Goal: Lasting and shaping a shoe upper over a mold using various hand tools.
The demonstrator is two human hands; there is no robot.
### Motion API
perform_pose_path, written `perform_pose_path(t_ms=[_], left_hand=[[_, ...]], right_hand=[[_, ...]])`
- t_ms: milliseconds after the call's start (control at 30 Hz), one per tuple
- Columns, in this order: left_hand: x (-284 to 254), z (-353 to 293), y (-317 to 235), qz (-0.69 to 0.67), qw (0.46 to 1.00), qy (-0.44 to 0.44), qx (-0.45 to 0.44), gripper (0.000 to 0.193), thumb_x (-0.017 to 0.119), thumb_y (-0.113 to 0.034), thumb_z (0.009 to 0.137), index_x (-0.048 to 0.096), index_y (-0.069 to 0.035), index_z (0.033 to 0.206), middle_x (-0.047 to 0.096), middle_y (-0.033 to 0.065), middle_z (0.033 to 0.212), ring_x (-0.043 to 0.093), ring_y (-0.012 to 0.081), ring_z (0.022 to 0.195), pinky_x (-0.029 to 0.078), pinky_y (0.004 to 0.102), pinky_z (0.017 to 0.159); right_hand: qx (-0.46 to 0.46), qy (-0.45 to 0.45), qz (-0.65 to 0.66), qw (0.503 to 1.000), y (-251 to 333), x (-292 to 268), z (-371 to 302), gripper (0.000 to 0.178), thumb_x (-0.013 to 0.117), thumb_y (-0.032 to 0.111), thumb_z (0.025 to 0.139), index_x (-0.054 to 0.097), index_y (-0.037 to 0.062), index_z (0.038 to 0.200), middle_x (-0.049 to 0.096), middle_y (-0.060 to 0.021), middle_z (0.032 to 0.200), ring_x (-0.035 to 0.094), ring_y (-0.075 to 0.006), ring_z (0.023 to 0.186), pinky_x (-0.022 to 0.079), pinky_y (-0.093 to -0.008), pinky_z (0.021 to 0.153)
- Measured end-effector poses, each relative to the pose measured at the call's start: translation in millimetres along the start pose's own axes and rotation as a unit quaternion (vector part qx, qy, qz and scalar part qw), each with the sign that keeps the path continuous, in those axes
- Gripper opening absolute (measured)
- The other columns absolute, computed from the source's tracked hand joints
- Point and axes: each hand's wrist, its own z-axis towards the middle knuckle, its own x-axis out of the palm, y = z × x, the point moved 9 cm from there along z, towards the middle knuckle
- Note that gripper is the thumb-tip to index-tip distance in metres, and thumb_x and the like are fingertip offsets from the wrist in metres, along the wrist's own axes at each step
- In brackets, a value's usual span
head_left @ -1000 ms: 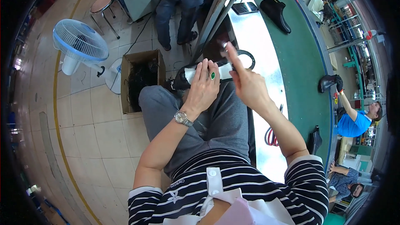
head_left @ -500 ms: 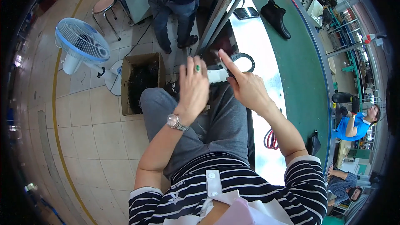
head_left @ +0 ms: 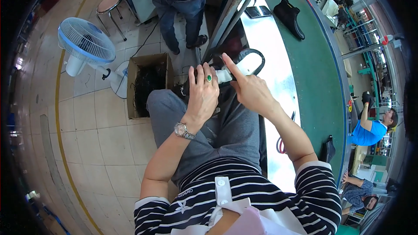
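A black shoe with a white underside (head_left: 249, 64) lies tilted above my lap, its black-rimmed rounded end over the bench edge. My left hand (head_left: 203, 98), wearing a green-stoned ring and a watch, lies across its other end, the thumb hidden. Close by on the right, my right hand (head_left: 256, 93) has its index finger stretched along the white part. The other fingers of that hand are curled in, and whatever they hold is hidden. Dark material (head_left: 182, 89) shows to the left of my left hand, over my knee.
On my left stand a cardboard box (head_left: 129, 88) of black scraps and a fan (head_left: 85, 39). A white bench top (head_left: 278, 91) runs along my right, bearing a phone (head_left: 257, 12). Beyond it, a green belt (head_left: 311, 82) carries a black ankle boot (head_left: 289, 17). A person (head_left: 178, 13) stands ahead.
My left hand has come down onto the shoe. The rounded end of the shoe has tilted away from me. A shiny tool edge beside my right index finger no longer shows clearly.
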Motion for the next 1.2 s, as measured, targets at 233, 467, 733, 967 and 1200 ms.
perform_pose_path(t_ms=[233,467,733,967,1200], left_hand=[[0,-8,9,-0.097,0.995,-0.029,-0.02,0.058,0.067,-0.016,0.079,0.049,0.009,0.128,0.05,0.0254,0.131,0.045,0.0364,0.125,0.029,0.0508,0.11],[-17,-9,43,-0.294,0.947,-0.041,-0.125,0.101,0.084,-0.007,0.063,0.027,0.002,0.146,0.055,0.0234,0.123,0.051,0.0376,0.119,0.042,0.0398,0.1],[-4,-15,56,-0.37,0.913,0.002,-0.171,0.117,0.085,-0.01,0.063,0.009,-0.006,0.152,0.058,0.0224,0.123,0.06,0.038,0.109,0.05,0.0408,0.091],[0,-14,65,-0.37,0.921,0.023,-0.119,0.118,0.085,-0.01,0.063,0.007,-0.01,0.153,0.059,0.02,0.125,0.06,0.0368,0.109,0.049,0.0404,0.093],[-12,-29,58,-0.373,0.924,0.027,-0.078,0.122,0.087,-0.029,0.063,0.008,-0.011,0.154,0.03,0.0227,0.15,0.035,0.036,0.136,0.035,0.0426,0.109]], right_hand=[[0.01,-0.041,0.041,0.998,7,11,1,0.078,0.052,0.008,0.091,0.008,0.0185,0.154,0.062,-0.0192,0.062,0.062,-0.0361,0.053,0.051,-0.0427,0.053],[0.013,-0.044,0.103,0.994,16,-8,2,0.082,0.055,0.005,0.088,0.009,0.0222,0.154,0.062,-0.0196,0.063,0.062,-0.0376,0.056,0.049,-0.0456,0.055],[-0.016,-0.083,0.154,0.984,23,-17,3,0.079,0.053,0.009,0.089,0.008,0.0185,0.154,0.064,-0.0226,0.066,0.064,-0.0375,0.058,0.051,-0.0454,0.055],[-0.033,-0.027,0.114,0.993,-3,-21,9,0.079,0.056,0.01,0.088,0.013,0.0242,0.153,0.063,-0.0214,0.066,0.064,-0.0387,0.062,0.051,-0.0493,0.06],[0.064,-0.03,-0.009,0.997,-59,-9,-13,0.055,0.057,0.011,0.089,0.037,0.0029,0.14,0.068,-0.0214,0.082,0.066,-0.0372,0.069,0.053,-0.0437,0.066]])
